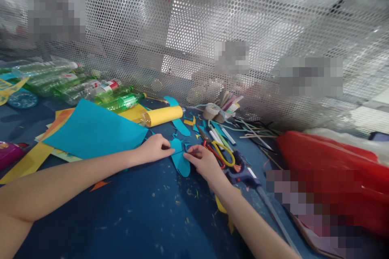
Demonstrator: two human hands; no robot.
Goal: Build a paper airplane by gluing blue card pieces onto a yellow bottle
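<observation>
A rounded, elongated blue paper cutout (181, 166) lies on the dark blue table between my two hands. Across its narrow middle runs a thin dark strip (180, 152), whose exact kind is too small to make out. My left hand (153, 148) pinches this strip at the cutout's left edge. From the right, my right hand (204, 162) has thumb and fingers pressed together at the strip's other end. Behind them, a second blue cutout (182, 128) lies partly beneath a bottle wrapped in yellow paper (165, 116).
Yellow-handled scissors (225, 151) and a blue glue gun (243, 172) lie close to my right hand. Blue paper sheets (97, 131) and several green plastic bottles (124, 102) are at left. A perforated metal panel (130, 28) rises behind; a red bag (322, 162) sits right.
</observation>
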